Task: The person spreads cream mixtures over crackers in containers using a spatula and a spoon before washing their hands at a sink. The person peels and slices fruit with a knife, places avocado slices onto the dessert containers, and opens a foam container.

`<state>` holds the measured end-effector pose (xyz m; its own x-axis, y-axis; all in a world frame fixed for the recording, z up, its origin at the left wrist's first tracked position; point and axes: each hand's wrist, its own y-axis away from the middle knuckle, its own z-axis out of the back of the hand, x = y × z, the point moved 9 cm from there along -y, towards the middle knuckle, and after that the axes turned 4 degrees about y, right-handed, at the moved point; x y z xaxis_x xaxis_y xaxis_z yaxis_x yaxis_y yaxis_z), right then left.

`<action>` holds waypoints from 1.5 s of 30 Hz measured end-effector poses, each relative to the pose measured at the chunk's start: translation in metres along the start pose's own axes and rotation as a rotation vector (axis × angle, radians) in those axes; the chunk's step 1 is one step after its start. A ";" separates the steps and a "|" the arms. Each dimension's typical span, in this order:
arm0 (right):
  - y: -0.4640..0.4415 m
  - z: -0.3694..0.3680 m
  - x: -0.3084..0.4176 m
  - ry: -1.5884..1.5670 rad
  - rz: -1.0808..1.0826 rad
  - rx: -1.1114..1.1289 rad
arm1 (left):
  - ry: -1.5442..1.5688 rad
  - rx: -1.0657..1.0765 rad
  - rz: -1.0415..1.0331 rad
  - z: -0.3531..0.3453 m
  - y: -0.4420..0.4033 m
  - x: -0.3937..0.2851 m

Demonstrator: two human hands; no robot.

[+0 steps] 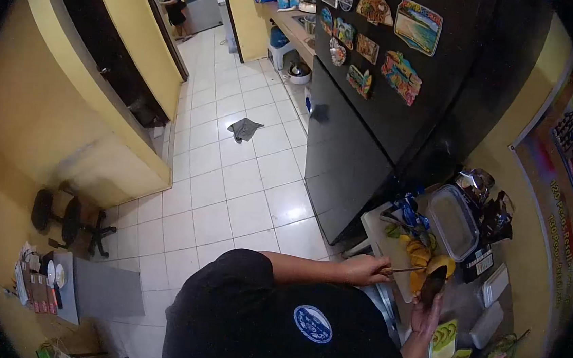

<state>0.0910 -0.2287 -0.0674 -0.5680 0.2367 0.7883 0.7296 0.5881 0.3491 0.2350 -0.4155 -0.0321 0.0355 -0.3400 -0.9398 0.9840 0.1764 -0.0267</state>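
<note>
My left hand (368,270) is closed around the handle of a thin utensil (401,269); its far end reaches the yellow pieces, and I cannot tell whether it is a knife or a spoon. In my right hand (426,317) sits a dark oval thing (432,286), its kind unclear. Several yellow fruit pieces (419,253) lie just beyond on a white cutting board (379,229), beside blue and green items (408,217). A clear plastic container (453,222) stands behind them. Near my right wrist are packs with green slices (444,343).
A black refrigerator (367,118) covered in magnets stands left of the table. White boxes (493,286) and dark shiny bags (495,211) line the wall side. A grey cloth (244,130) lies on the tiled floor. A person (173,7) stands in the far doorway.
</note>
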 end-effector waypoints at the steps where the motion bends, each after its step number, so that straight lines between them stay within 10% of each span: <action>1: 0.001 -0.001 0.001 0.000 0.001 -0.004 | -0.048 0.010 -0.010 -0.001 0.000 0.000; 14: 0.032 -0.102 0.093 1.288 0.655 -0.053 | -0.256 -0.078 -0.061 0.013 -0.011 -0.051; 33: 0.053 -0.124 0.104 1.314 0.772 0.096 | -0.312 -0.051 -0.141 -0.017 -0.031 -0.057; 35: 0.033 -0.096 0.048 0.556 0.041 0.208 | -0.260 -0.055 -0.153 -0.019 -0.033 -0.059; 38: 0.017 -0.089 0.021 0.126 -0.062 0.311 | -0.377 -0.034 -0.123 -0.021 -0.041 -0.066; 41: 0.018 -0.084 0.060 0.989 0.355 0.009 | -0.403 0.004 -0.080 -0.021 -0.041 -0.073; 45: 0.015 -0.081 0.066 0.794 0.574 0.007 | -0.384 0.010 -0.096 -0.024 -0.045 -0.079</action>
<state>0.0954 -0.2664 0.0314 0.2963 -0.0993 0.9499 0.8109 0.5517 -0.1953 0.1842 -0.3745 0.0347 0.0046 -0.6755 -0.7373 0.9875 0.1192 -0.1030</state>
